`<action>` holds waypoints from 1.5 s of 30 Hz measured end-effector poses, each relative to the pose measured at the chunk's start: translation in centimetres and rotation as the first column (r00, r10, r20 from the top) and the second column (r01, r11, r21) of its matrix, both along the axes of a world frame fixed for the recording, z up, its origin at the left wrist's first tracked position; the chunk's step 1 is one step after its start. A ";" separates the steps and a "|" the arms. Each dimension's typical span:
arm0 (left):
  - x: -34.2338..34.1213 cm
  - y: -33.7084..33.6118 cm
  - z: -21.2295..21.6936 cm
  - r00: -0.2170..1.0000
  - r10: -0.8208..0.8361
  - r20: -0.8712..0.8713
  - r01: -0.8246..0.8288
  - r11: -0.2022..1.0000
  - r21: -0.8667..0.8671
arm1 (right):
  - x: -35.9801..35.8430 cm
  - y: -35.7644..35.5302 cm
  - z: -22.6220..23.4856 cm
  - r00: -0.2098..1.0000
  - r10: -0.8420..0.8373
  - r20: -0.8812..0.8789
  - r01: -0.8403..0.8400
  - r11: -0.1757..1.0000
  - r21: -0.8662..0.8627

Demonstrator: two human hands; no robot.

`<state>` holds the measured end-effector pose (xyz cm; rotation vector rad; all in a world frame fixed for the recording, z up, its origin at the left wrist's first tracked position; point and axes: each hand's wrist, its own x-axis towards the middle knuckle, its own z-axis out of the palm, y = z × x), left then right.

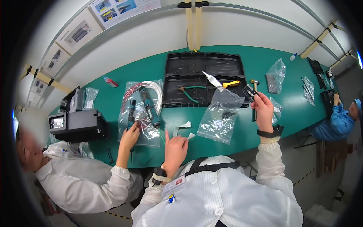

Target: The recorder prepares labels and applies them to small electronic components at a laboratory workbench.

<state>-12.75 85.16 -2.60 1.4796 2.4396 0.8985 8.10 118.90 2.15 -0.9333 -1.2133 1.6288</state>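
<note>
Below my hands spreads the green worktable (264, 68). A clear plastic zip bag (220, 117) lies between them. My right hand (261, 107) pinches a small dark rectangular part (248, 92); keep it level. My left hand (174, 149) rests loosely curled, forefinger raised, holding nothing.

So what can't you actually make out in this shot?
- Small dark part in the right hand: head view, too small to identify.
- Contents of the clear bag: blurred by plastic glare.
- Left hand fingertips: whether they touch the white paper strips is unclear.
- Far person: cut off by the fisheye rim.
</note>
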 end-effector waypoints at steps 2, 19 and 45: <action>0.8 0.4 0.5 0.985 0.053 0.163 -0.067 0.994 0.084 | -0.4 3.1 -1.0 1.000 -0.002 0.019 0.002 1.000 0.010; 6.4 2.2 2.0 0.357 0.174 0.918 -0.562 0.825 0.062 | -14.8 14.9 -7.2 0.936 0.193 0.294 -0.222 0.973 0.066; 5.9 5.0 4.5 0.243 -0.068 0.968 -0.422 0.891 0.169 | -2.2 -5.3 -0.4 0.767 0.517 0.380 -0.618 0.754 0.221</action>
